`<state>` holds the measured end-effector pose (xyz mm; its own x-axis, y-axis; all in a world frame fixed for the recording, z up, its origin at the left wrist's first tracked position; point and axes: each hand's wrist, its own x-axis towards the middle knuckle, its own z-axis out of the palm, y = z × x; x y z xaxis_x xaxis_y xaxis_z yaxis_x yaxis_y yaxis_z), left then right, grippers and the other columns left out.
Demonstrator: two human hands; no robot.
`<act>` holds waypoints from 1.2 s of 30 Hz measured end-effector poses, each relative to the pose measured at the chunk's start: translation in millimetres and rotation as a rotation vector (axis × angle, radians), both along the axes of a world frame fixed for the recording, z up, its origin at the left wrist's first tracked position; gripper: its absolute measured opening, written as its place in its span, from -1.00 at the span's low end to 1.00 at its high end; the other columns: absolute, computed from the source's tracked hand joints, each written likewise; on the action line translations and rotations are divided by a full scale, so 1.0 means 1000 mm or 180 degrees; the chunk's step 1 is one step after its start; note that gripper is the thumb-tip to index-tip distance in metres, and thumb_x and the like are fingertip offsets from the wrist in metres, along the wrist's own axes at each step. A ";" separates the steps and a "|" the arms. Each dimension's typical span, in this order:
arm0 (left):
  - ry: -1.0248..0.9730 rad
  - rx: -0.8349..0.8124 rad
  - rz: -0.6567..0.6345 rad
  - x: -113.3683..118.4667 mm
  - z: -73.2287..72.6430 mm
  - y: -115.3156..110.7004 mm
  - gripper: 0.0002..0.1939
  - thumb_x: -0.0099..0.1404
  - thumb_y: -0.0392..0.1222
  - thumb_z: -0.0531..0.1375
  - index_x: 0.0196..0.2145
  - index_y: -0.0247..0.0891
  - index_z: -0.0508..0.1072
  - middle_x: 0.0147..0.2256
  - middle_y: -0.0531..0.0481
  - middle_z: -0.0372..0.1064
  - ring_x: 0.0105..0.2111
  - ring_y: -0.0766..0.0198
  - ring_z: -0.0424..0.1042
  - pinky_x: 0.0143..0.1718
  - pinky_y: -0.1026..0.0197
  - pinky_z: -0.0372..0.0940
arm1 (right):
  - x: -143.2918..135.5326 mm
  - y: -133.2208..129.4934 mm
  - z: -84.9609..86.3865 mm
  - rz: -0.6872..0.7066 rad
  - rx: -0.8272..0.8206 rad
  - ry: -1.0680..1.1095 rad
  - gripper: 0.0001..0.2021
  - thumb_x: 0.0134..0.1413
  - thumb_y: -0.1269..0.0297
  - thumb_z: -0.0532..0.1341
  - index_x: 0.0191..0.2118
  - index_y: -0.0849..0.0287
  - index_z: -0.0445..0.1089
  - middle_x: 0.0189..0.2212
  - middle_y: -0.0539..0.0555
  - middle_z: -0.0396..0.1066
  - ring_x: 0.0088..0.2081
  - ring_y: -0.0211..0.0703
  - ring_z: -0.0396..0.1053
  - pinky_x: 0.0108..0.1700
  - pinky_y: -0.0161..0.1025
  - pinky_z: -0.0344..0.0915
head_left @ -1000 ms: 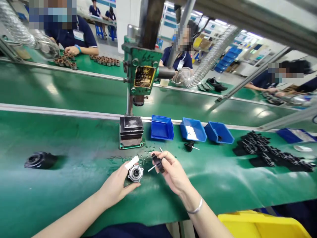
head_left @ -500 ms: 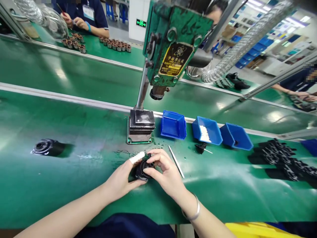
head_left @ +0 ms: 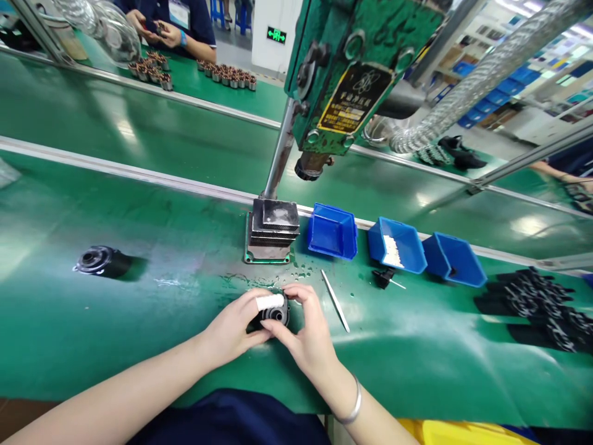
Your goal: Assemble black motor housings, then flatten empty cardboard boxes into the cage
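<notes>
Between my two hands is a round black plastic housing (head_left: 277,315) with a ringed hole on its top face. My left hand (head_left: 238,321) wraps its left side, with a white-taped finger lying over the top. My right hand (head_left: 303,327) grips the right side, thumb at the front and fingers at the back. A similar black housing (head_left: 99,261) lies on the green table at the left. Right of my hands lies a thin white stick-like tool (head_left: 335,301). Beyond it sits a small black part with a thin pin (head_left: 384,278).
A green hand press (head_left: 352,80) stands ahead, its stepped metal base (head_left: 273,232) just beyond my hands. Blue bins (head_left: 332,231) line the back; one holds white pieces (head_left: 391,251). Several black housings (head_left: 537,303) lie at the right. A co-worker's hands (head_left: 162,31) are across the bench.
My right fingers have moved from the top of the housing to its side. My left taped finger now lies across the top. The view has shifted slightly.
</notes>
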<state>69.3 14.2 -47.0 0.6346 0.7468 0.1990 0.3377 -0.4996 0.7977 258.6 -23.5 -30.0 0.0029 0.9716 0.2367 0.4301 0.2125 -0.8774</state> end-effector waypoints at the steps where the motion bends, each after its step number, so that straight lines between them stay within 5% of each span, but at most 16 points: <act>1: -0.0054 0.0031 -0.0050 0.000 0.002 0.001 -0.50 0.30 -0.29 0.25 0.16 -0.11 0.25 0.04 -0.11 0.36 0.06 0.16 0.40 0.08 0.10 0.38 | -0.001 -0.001 -0.001 -0.0040 0.0005 -0.0002 -0.52 0.08 0.18 0.39 0.03 0.04 0.19 -0.05 0.13 0.30 0.05 -0.01 0.31 0.08 -0.03 0.33; 28: 0.0111 0.0152 -0.0007 0.001 0.002 0.008 -0.60 0.22 -0.36 0.26 -0.01 -0.17 0.32 -0.06 -0.08 0.39 -0.05 0.19 0.43 -0.03 0.15 0.39 | -0.008 0.001 -0.007 -0.0075 0.0017 0.0285 -0.48 0.08 0.11 0.39 0.08 0.09 0.21 -0.05 0.15 0.26 0.01 -0.04 0.29 0.08 -0.04 0.34; 36: 0.0009 0.0183 0.0068 -0.001 -0.004 0.011 -0.54 0.19 -0.33 0.33 0.01 -0.13 0.32 -0.08 -0.04 0.38 -0.09 0.20 0.45 -0.09 0.16 0.41 | -0.009 0.006 -0.018 -0.0023 -0.0026 0.0574 -0.28 0.01 0.01 0.41 0.20 0.10 0.12 0.01 0.17 0.26 0.04 -0.04 0.31 0.15 -0.01 0.31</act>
